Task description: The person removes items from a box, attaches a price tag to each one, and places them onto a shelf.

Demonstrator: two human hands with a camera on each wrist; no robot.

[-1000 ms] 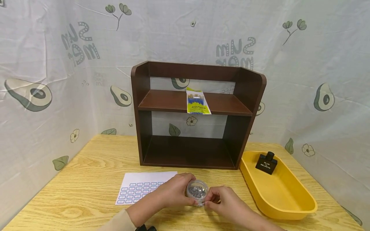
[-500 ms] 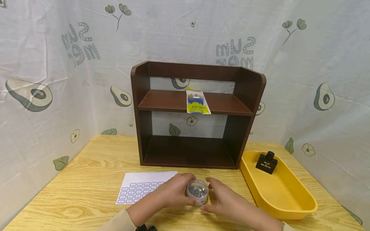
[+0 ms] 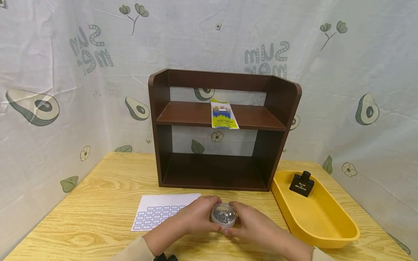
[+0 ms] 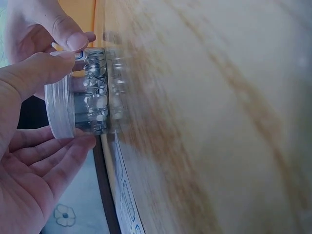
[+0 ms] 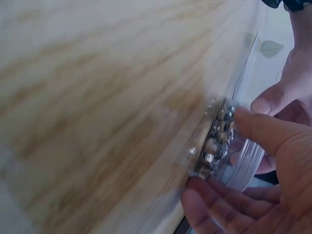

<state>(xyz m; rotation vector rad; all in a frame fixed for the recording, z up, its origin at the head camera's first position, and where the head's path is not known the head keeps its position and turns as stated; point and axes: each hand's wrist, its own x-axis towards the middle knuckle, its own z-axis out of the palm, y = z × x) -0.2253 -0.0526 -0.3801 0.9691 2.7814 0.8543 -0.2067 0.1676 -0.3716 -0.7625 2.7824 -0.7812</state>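
Observation:
A small round clear jar (image 3: 224, 214) with a ridged lid stands on the table, holding many shiny metallic bits. My left hand (image 3: 200, 217) grips it from the left, thumb on the near side and fingers on the far side. From the other side my right hand (image 3: 254, 225) holds it too, thumb and fingers around the lower wall in the right wrist view. Part of a small blue-bordered label (image 4: 78, 55) shows on the jar (image 4: 97, 92) near my thumb tips in the left wrist view.
A white sheet (image 3: 163, 200) of blue-bordered labels lies at the left, partly under my left forearm. Behind stands a dark brown two-tier shelf (image 3: 218, 125) with a yellow-and-blue packet (image 3: 223, 117). At the right, a yellow tray (image 3: 339, 239) holds a black bottle (image 3: 302, 184).
My right hand has gone from pinching at the jar's near right side, where the label is, to spreading and then closing around the jar. The left hand keeps its hold.

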